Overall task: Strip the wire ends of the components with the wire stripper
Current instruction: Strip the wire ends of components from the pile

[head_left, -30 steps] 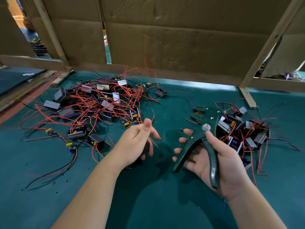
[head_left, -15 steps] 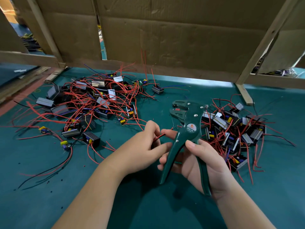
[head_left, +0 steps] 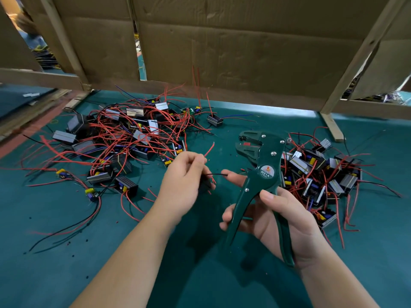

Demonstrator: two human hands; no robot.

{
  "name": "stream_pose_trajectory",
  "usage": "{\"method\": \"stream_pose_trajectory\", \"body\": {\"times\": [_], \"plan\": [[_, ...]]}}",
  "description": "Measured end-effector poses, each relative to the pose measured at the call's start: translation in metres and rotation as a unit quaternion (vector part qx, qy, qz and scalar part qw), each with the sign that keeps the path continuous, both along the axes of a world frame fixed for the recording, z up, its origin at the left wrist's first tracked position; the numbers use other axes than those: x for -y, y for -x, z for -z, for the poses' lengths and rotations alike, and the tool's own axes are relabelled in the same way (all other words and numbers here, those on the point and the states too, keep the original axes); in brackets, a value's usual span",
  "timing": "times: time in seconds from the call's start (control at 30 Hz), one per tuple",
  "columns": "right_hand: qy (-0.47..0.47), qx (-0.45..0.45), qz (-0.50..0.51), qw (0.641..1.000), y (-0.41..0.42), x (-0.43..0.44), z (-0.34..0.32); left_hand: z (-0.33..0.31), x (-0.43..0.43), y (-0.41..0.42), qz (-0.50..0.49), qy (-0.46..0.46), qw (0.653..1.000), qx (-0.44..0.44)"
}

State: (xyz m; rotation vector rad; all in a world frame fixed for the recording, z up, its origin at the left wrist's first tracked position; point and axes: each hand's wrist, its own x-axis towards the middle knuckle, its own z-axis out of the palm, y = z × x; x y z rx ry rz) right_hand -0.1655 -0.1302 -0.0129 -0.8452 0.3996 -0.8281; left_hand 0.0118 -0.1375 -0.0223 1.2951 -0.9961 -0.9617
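- Component (head_left: 204, 185): small, looks light, mostly hidden in the left hand (head_left: 183, 183), just left of the stripper (head_left: 263, 161). The fingers curl round it.
- Black wire (head_left: 217, 174) pokes out of that hand toward the stripper, tip short of it and not in the jaws. Red wire (head_left: 210, 148) curls up above the hand.
- Both wires are thin and floppy. Probably best pinched near the end so they feed in straight.
- Stripper: rigid, heavier, head up, jaws look open. Right hand (head_left: 284, 221) wraps both handles.
- Left of stripper: big pile (head_left: 120, 138) of components in tangled red wires. Likely to snag when one is pulled out.
- Right of stripper, just behind it: smaller pile (head_left: 322, 174).
- Beyond stripper: lone component (head_left: 214, 120), then cardboard wall (head_left: 233, 54).
- Tabletop (head_left: 66, 252): green, small dark bits scattered to the stripper's left.
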Motion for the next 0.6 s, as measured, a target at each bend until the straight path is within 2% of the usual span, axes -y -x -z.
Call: {"method": "stream_pose_trajectory", "body": {"times": [0.03,0.13,0.23,0.33,0.47,0.6], "plan": [[0.011,-0.008,-0.009,1.0,0.001,0.0,0.002,-0.002,0.0,-0.002,0.004,-0.019,0.999,-0.031],[0.031,-0.026,0.008,0.999,-0.002,0.0,0.006,-0.007,-0.001,-0.01,0.025,-0.029,0.999,-0.034],[-0.033,-0.026,0.065,0.997,-0.006,0.005,0.006,-0.012,-0.002,-0.014,0.028,0.014,0.999,-0.027],[-0.094,-0.08,0.101,0.987,-0.002,0.011,0.006,-0.014,-0.004,-0.016,0.021,0.034,0.999,-0.015],[-0.124,-0.111,0.036,0.985,0.005,0.011,0.002,-0.014,-0.004,-0.016,0.024,0.054,0.998,-0.021],[-0.146,-0.083,-0.07,0.983,0.008,0.005,-0.002,-0.016,-0.006,-0.015,0.051,0.077,0.995,0.046]]}}
